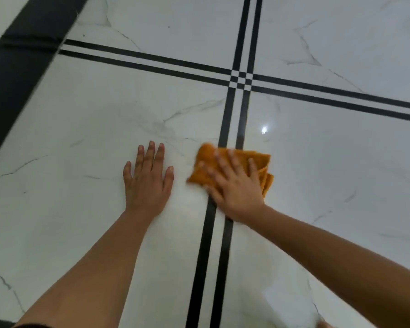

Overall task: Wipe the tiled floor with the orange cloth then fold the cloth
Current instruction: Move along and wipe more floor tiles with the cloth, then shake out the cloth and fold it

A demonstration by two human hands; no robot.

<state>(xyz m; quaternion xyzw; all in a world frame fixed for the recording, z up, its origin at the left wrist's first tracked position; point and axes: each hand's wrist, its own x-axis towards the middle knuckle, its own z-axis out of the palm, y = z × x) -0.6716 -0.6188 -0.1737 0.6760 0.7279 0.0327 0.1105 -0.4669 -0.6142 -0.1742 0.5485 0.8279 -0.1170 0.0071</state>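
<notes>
The orange cloth [258, 159] lies bunched in several layers on the white marble-look tiled floor [104, 119], across a pair of black inlay stripes. My right hand [234, 185] presses flat on top of the cloth with fingers spread, and it looks motion-blurred. My left hand [147, 181] rests palm-down on the bare tile just left of the cloth, fingers apart, holding nothing. A narrow gap of tile separates the left hand from the cloth.
Two pairs of black stripes [242, 79] cross above the hands. A wide black band [17, 67] runs diagonally along the left edge of the floor. A bright light reflection [264, 130] shines on the tile beyond the cloth.
</notes>
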